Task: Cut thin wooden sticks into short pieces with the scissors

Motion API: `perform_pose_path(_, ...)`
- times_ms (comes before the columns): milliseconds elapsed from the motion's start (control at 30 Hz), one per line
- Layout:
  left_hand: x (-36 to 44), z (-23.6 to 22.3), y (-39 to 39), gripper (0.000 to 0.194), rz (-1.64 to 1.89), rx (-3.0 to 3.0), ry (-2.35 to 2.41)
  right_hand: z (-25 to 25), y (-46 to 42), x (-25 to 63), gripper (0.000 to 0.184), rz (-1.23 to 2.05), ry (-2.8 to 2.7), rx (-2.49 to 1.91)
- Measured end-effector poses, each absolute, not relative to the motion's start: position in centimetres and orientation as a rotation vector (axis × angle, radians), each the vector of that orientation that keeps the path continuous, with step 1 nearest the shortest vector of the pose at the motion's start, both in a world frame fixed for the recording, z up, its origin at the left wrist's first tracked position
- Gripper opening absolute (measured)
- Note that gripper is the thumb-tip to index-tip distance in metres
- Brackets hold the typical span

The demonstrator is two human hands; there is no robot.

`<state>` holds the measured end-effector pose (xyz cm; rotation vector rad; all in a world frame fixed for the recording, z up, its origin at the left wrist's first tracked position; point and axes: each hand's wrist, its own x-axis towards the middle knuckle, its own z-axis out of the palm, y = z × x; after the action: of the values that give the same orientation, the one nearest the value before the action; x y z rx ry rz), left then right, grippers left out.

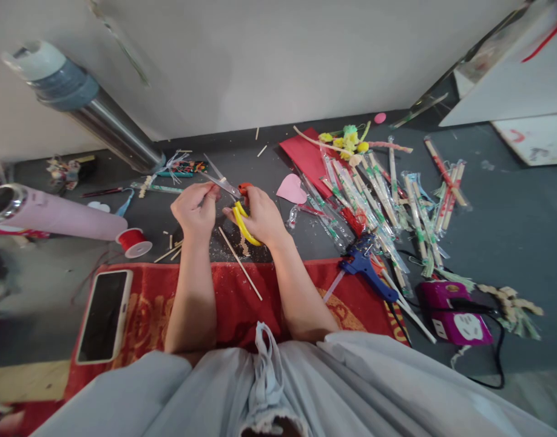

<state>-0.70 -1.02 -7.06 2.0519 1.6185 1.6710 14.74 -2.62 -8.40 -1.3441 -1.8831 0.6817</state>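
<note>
My right hand (263,215) grips a pair of scissors (242,226) with yellow and orange handles, and the metal blades are spread toward the far left. Close by the blades, the fingers of my left hand (194,209) are pinched together; whatever they hold is hidden or too small to name. Below my hands a thin wooden stick (241,264) lies partly on the red towel (235,315). Short cut stick pieces (168,251) and pale crumbs are scattered on the dark table around my wrists. A pink paper heart (292,189) rests right of my right hand.
Several plastic-wrapped chopsticks (367,194) are heaped at right, near a blue glue gun (367,270) and a purple power socket (460,315). At left are a steel thermos (114,127), a pink bottle (69,212), a red thread spool (133,243) and a phone (103,315). A wall stands behind.
</note>
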Motion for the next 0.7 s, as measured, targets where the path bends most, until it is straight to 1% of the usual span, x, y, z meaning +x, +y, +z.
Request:
perform_pose_path(267,-0.9,-8.0,-0.9,0.035,1.578,1.794,1.607,-8.3,-2.8,14.7,0.060,0.659,-1.925,-1.349)
perform_pose_path(567,-1.1,-6.9,-1.2,0.034,1.526,1.855,1.534,-8.5,-2.7,14.7,0.059,0.635,-1.923,-1.343)
perform_pose_path(700,-1.3,-6.6,-1.2,0.032,1.471,1.901,1.550,-8.4,-2.8,14.8,0.062,0.635,-1.935,-1.340)
